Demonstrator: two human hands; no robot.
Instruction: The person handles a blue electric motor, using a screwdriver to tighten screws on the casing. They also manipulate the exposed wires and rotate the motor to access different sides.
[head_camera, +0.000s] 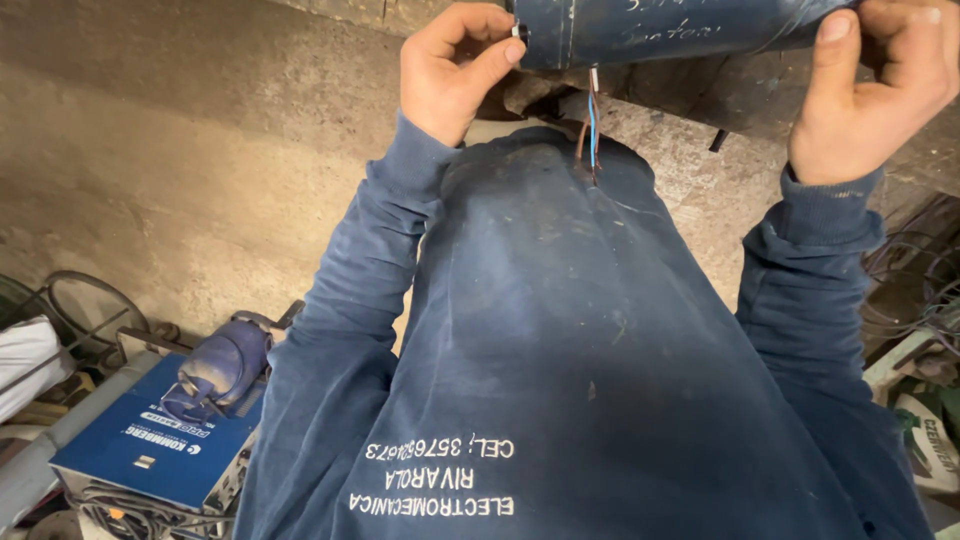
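Observation:
A dark blue metal cylinder (650, 30) lies across the top of the view, with chalk-like marks on it. My left hand (450, 75) pinches a small metal piece (519, 32) at the cylinder's left end between thumb and forefinger. My right hand (865, 95) grips the cylinder's right part, thumb on top. Thin brown and blue wires (592, 120) hang from the cylinder's underside down toward my dark blue sweatshirt (560, 330), which fills the middle of the view.
A blue box-shaped machine (150, 450) sits at lower left with a blue power tool (222, 365) on top. A wire ring (95, 310) and white bag (25, 360) lie at far left. Tangled cables (915, 290) lie at right. Concrete floor (180, 150) lies beyond.

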